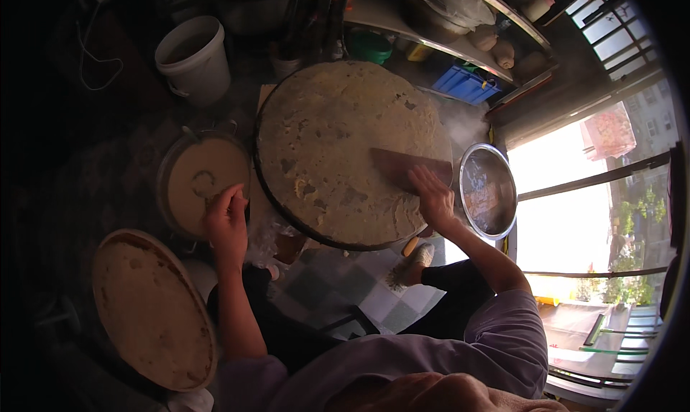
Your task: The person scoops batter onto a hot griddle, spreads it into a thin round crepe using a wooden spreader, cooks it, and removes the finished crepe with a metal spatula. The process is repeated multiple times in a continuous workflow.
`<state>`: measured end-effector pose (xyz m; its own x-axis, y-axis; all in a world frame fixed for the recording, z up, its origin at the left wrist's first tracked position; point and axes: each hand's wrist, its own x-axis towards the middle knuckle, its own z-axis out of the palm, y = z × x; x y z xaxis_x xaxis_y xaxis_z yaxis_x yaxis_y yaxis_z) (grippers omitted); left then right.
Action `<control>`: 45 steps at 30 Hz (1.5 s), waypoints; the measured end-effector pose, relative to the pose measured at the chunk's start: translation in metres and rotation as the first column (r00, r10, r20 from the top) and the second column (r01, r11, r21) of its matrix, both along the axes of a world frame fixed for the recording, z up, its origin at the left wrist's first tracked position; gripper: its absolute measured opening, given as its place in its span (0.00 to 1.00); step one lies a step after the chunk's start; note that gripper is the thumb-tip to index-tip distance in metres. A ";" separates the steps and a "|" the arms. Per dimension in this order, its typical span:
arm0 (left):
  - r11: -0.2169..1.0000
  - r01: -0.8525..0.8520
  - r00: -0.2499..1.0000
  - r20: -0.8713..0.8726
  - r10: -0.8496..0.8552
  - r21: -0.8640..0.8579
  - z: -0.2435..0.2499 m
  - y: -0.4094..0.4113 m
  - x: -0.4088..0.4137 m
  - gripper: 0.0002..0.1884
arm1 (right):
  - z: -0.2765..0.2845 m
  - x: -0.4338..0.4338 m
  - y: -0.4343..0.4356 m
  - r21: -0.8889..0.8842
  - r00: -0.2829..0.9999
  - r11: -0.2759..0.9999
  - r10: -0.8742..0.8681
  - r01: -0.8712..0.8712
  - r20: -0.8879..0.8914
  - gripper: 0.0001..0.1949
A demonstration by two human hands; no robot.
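Note:
A large round griddle point(345, 142) covered with a thin layer of batter lies before me. My right hand point(434, 196) holds a flat, dark reddish scraper point(399, 166) against its right part. At the griddle's left stands a metal pot of pale batter point(186, 164). Over this pot's right edge is my left hand point(229, 215), fingers bent together; a ladle or handle appears just below them, but whether they grip it is unclear. To the lower left is a round tray point(156, 309) with a thin pale sheet on it.
A metal basin of water point(488, 191) stands close to the griddle's right. A white bucket point(194, 61) is at the upper left. Behind the griddle, a shelf holds a blue plastic basket point(466, 84) and a green container point(371, 46). Steam rises near the griddle's right edge.

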<state>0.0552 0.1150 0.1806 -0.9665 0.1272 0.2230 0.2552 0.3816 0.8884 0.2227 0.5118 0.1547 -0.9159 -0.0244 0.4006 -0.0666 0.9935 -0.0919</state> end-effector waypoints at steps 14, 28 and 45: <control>0.997 0.030 0.999 0.015 -0.031 0.069 0.014 0.006 -0.006 0.09 | -0.021 -0.306 0.033 0.255 0.935 0.900 -0.339 0.353 -0.101 0.17; 0.987 -0.137 0.989 -0.049 0.141 0.082 0.009 -0.034 0.000 0.07 | 0.030 0.027 -0.052 -0.004 0.756 0.777 0.613 -0.629 0.228 0.22; 0.994 -0.085 0.994 -0.070 0.081 -0.064 -0.003 0.001 -0.016 0.08 | 0.010 -0.298 0.073 -0.110 0.911 0.920 0.388 -0.375 0.142 0.34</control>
<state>0.0394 0.1159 0.1776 -0.9573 0.0639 0.2818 0.2787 0.4618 0.8421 -0.0752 0.5846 0.1647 -0.8943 -0.3589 0.2671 -0.4173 0.8844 -0.2091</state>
